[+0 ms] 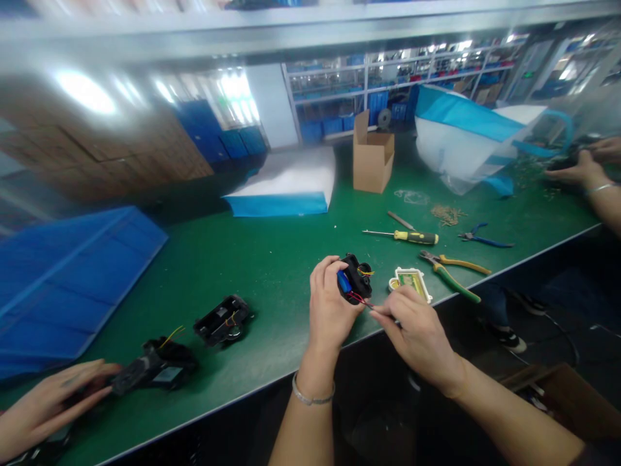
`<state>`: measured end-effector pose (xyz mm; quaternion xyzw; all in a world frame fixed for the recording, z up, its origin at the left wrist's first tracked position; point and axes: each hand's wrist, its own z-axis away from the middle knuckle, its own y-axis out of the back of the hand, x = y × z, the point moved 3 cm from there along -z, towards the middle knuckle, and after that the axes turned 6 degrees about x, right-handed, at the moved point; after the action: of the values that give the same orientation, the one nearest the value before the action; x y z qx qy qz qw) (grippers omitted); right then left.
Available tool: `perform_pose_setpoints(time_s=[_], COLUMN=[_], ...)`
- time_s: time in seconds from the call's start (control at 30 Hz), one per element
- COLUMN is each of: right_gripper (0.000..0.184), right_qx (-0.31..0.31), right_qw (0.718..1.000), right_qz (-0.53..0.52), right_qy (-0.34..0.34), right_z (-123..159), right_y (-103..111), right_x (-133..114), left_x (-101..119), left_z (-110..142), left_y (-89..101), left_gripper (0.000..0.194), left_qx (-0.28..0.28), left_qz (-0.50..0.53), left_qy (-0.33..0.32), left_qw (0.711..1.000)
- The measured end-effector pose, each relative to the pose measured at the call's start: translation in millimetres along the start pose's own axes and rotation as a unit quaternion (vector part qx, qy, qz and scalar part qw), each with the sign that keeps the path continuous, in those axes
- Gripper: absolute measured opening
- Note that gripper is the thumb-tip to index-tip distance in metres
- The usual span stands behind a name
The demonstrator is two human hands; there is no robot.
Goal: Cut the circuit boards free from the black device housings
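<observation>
My left hand point(328, 307) is closed round a small black plastic device point(356, 277) with a blue part and yellow and red wires, held just above the front edge of the green table point(252, 259). My right hand point(412, 330) pinches the red wires point(363, 299) that hang from the device's underside. A small white-framed circuit board point(411, 282) lies on the table just right of the device.
A yellow-handled screwdriver point(410, 237), pliers point(453, 270) and blue cutters point(480, 237) lie to the right. Another black housing point(223, 319) sits at left. A co-worker's hand point(46, 404) holds a black part at lower left; another person's hands point(582, 169) work at far right. A cardboard box point(372, 155) stands behind.
</observation>
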<state>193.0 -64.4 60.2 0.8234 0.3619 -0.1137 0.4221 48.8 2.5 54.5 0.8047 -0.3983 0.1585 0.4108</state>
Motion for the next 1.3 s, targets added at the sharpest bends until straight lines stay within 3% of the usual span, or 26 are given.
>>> perform_pose_setpoints(time_s=[0.13, 0.3, 0.43, 0.53, 0.6, 0.73, 0.87, 0.97, 1.07, 1.17, 1.3], right_gripper=[0.017, 0.015, 0.017, 0.019, 0.022, 0.034, 0.043, 0.041, 0.04, 0.038, 0.04], right_qx=[-0.02, 0.072, 0.073, 0.009, -0.07, -0.229, -0.26, -0.242, -0.154, -0.072, -0.053], right_qw=[0.999, 0.991, 0.992, 0.998, 0.994, 0.949, 0.931, 0.927, 0.924, 0.889, 0.834], right_qz=[0.025, 0.106, 0.101, 0.047, -0.021, -0.142, -0.179, -0.23, -0.282, -0.353, -0.436], right_qy=[0.025, 0.028, 0.01, -0.033, -0.077, -0.163, -0.183, -0.174, -0.209, -0.282, -0.333], right_z=[5.3, -13.3, -21.6, -20.4, -17.0, -5.4, 3.5, 6.5, 6.3, 6.6, 8.7], right_y=[0.1, 15.7, 18.0, 15.0, 11.3, 0.3, -6.5, -7.7, -7.6, -12.1, -19.8], right_x=[2.8, 36.8, 46.6, 40.0, 34.5, 29.3, 31.8, 32.3, 36.0, 40.6, 42.7], left_x=[-1.8, 11.9, 13.1, 3.9, -2.5, -9.8, -12.4, -12.0, -8.0, -2.6, 0.9], left_z=[1.1, 8.2, 9.4, 7.6, 6.5, 7.8, 11.6, 13.7, 17.1, 23.1, 28.6], left_y=[-2.2, -10.2, -10.8, -8.7, -7.6, -10.3, -18.0, -21.4, -24.4, -30.3, -38.0], left_gripper=[0.068, 0.058, 0.057, 0.063, 0.065, 0.064, 0.06, 0.055, 0.051, 0.054, 0.053], left_qx=[-0.003, -0.048, -0.055, -0.051, -0.046, -0.051, -0.114, -0.153, -0.179, -0.205, -0.215], left_qz=[0.005, 0.028, 0.019, -0.007, -0.018, -0.022, -0.005, -0.001, 0.0, 0.009, 0.0], left_qy=[0.004, -0.025, -0.031, -0.02, -0.015, -0.006, 0.012, 0.011, -0.009, -0.008, 0.032], left_qw=[1.0, 0.998, 0.998, 0.998, 0.999, 0.998, 0.993, 0.988, 0.984, 0.979, 0.976])
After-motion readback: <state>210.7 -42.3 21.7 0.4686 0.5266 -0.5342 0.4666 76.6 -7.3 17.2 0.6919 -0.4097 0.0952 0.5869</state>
